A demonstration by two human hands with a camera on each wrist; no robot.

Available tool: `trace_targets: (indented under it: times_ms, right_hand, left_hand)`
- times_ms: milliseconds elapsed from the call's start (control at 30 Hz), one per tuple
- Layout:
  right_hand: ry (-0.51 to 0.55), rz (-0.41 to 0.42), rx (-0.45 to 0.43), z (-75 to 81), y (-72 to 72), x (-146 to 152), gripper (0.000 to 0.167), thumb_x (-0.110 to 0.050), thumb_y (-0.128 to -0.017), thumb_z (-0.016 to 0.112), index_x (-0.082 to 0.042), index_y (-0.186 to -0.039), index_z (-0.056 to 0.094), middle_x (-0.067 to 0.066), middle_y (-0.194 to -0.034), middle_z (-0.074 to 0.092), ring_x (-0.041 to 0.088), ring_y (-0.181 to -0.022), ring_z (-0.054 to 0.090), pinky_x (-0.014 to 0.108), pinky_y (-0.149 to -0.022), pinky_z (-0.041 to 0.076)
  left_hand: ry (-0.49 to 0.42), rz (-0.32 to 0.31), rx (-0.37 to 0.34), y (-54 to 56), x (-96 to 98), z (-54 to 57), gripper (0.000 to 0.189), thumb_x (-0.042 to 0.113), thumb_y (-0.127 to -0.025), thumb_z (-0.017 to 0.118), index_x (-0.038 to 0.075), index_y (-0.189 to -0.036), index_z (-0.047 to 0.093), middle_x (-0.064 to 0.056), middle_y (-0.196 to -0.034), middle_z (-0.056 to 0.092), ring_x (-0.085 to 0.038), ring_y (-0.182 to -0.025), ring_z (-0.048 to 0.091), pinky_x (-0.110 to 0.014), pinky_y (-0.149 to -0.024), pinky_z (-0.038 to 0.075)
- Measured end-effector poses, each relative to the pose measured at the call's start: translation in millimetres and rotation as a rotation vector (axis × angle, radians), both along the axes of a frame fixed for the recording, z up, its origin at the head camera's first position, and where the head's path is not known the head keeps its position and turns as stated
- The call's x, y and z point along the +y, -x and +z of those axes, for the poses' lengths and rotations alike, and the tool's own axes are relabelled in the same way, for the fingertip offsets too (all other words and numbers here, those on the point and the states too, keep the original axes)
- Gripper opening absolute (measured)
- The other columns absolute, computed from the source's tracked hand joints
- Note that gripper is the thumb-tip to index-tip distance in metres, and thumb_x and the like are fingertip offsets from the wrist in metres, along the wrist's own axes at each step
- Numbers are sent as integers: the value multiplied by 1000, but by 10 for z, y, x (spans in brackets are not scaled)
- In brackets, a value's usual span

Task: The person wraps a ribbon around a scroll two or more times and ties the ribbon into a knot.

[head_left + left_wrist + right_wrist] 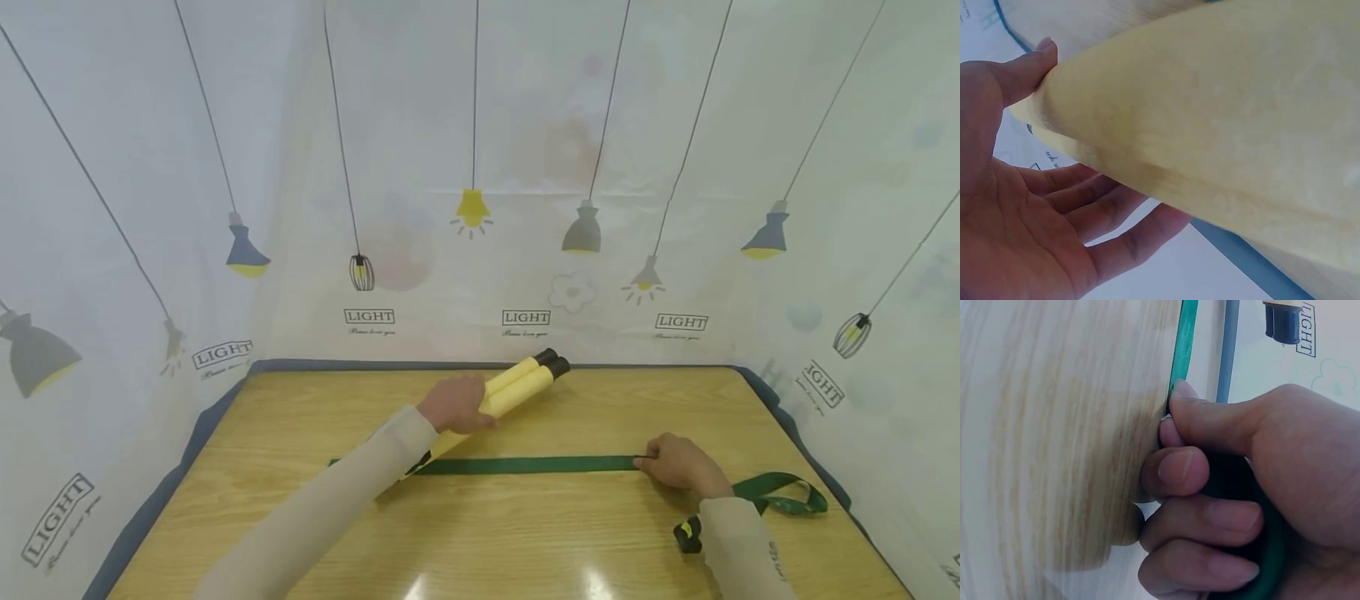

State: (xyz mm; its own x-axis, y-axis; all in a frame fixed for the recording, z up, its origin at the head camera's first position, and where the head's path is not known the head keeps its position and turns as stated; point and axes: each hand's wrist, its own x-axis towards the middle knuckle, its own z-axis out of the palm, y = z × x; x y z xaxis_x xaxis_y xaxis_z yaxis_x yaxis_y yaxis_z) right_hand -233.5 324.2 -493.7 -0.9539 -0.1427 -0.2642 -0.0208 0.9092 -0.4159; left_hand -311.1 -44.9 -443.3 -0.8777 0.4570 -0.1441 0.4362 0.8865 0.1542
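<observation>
Far left, the tip of a green strap (525, 465) pokes out past the left sleeve (315, 510); the strap runs flat and straight across the wooden worktop (525, 542). Left hand (455, 402) next: it holds a bundle of yellow tubes (522, 390) with black ends, thumb on one side, fingers along the other per left wrist view, a grip that likely keeps the tubes together. Bundle sits at a slant, far ends up toward the back edge of the worktop, near ends over the strap. Forearm blocks the near ends, so can't tell if they touch strap or worktop. Middle stretch of strap is bare, straight, probably because the right side is kept in line. Right hand (681, 463): thumb and forefinger pinch the strap at its edge, other fingers curled in around more green webbing, which seems to gather the slack out of the way. Black buckle (687, 535) lies just beside the right sleeve (742, 542). Far right, a loose loop (813, 498) of the strap stands out past the wrist.
</observation>
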Motion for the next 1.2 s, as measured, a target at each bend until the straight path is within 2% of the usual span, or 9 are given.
trace_targets:
  times_ms: [133, 367, 533, 800, 1033, 1200]
  right_hand:
    - [0, 12, 5, 9, -13, 2, 28, -24, -102, 62, -9, -78, 56, 1, -67, 47, 16, -64, 46, 30, -59, 37]
    - [-4, 20, 11, 72, -20, -5, 28, -25, -102, 61, -9, -80, 57, 1, -68, 48, 16, -64, 46, 30, -60, 37]
    - [-4, 24, 12, 76, -20, 6, 28, -24, -102, 61, -9, -79, 57, 0, -66, 47, 16, -63, 46, 30, -59, 37]
    - [-1, 45, 14, 79, 0, -7, 28, -24, -103, 61, -8, -80, 58, 0, -67, 48, 16, -64, 46, 30, -60, 37]
    - [-27, 28, -8, 76, -1, -4, 27, -26, -103, 60, -8, -82, 59, 1, -70, 50, 16, -66, 48, 30, -60, 38]
    - [-29, 38, -4, 68, -8, -6, 27, -26, -103, 60, -8, -83, 59, 2, -70, 51, 17, -66, 48, 31, -61, 38]
  left_hand:
    - [-24, 12, -33, -82, 4, 21, 52, 52, -87, 77, 9, -103, 53, -2, -83, 53, -16, -68, 49, -30, -60, 46]
    - [-72, 71, -86, -259, 32, 87, 53, 51, -86, 78, 8, -103, 53, -3, -84, 52, -16, -71, 48, -30, -62, 44]
    - [-156, 106, -97, -357, 68, 67, 51, 49, -84, 80, 7, -97, 54, -3, -82, 50, -16, -69, 47, -29, -59, 42]
    - [-303, 279, -131, -485, 129, 17, 56, 50, -79, 85, 6, -96, 55, -4, -80, 53, -16, -66, 53, -26, -55, 44]
    - [-375, 338, -82, -596, 247, -54, 63, 48, -75, 87, 0, -102, 57, -7, -86, 54, -19, -69, 55, -29, -56, 46]
    - [-427, 421, -100, -655, 332, -88, 72, 47, -74, 89, -5, -112, 56, -10, -89, 55, -21, -72, 57, -33, -57, 51]
